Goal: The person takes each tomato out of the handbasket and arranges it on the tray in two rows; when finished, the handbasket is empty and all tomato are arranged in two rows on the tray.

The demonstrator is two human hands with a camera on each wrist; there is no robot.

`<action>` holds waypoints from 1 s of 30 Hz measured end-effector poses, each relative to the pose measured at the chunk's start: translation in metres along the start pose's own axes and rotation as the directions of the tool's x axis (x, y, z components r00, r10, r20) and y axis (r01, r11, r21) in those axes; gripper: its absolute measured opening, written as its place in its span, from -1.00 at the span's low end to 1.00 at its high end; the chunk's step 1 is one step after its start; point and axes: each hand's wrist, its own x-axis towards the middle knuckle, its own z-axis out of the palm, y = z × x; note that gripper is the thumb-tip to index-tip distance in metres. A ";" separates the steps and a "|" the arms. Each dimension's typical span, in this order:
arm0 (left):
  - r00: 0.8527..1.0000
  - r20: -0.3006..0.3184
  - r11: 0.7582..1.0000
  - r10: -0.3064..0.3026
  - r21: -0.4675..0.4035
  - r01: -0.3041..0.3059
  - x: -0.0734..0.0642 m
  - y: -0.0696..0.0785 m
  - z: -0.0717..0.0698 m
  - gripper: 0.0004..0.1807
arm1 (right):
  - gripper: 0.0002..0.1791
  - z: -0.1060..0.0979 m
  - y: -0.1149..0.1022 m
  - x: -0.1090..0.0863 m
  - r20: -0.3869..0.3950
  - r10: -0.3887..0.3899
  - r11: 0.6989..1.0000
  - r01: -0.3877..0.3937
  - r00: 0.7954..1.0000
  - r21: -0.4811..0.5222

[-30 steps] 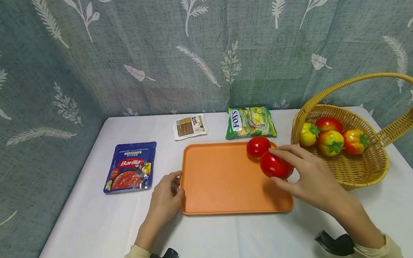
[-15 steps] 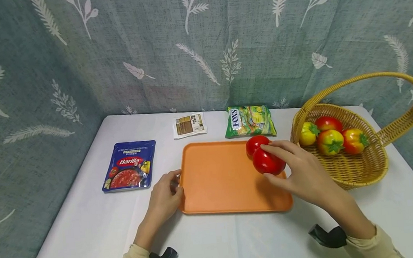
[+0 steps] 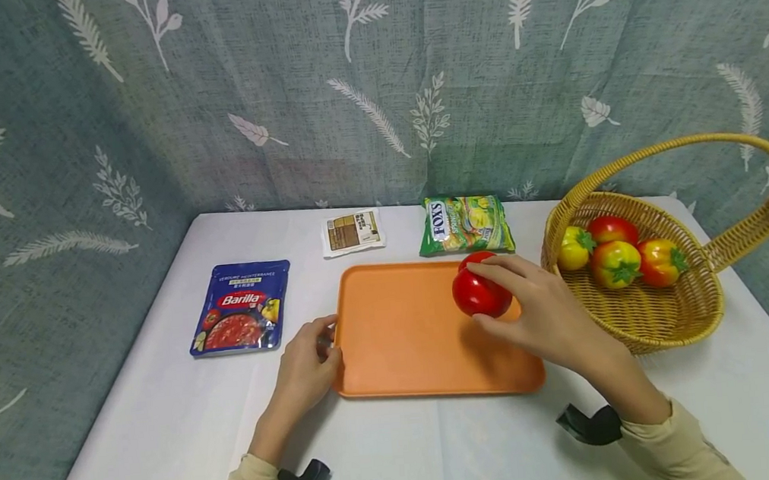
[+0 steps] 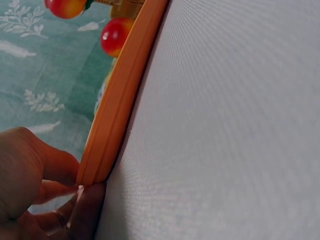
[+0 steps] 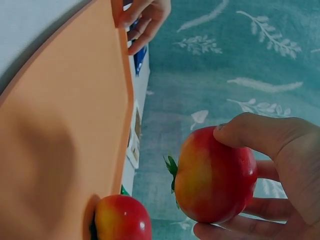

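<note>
My right hand holds a glossy red tomato between thumb and fingers, above the right half of an orange tray. The right wrist view shows yellow patches on this held tomato and a green leafy stem turned toward the tray. A second tomato rests on the tray near its back right corner, partly hidden in the head view by the held one. At the tray's left edge, my left hand grips the rim, thumb and fingers meeting at its wall in the left wrist view.
To the right stands a wicker basket with a tall handle, holding several red and yellow fruits and peppers. Behind the tray lie a green Fox's candy bag and a small white-brown packet. A blue Barilla pouch lies left.
My right hand has carried the tomato leftward over the tray, now overlapping the second tomato in the head view. My left hand has stayed at the tray's edge.
</note>
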 end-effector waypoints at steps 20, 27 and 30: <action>1.000 0.004 1.000 -0.001 0.018 0.001 0.001 0.001 -0.003 -0.47 | -0.34 0.018 0.001 0.026 0.009 -0.035 0.999 0.035 0.999 0.024; 1.000 0.010 1.000 -0.006 0.013 0.006 0.000 0.000 -0.001 -0.47 | -0.37 0.029 0.005 0.036 0.009 -0.055 0.997 0.054 0.998 0.055; 1.000 0.010 1.000 -0.002 0.013 0.002 0.000 0.000 -0.001 -0.47 | -0.36 0.033 0.006 0.040 0.024 -0.037 0.998 0.036 0.999 0.050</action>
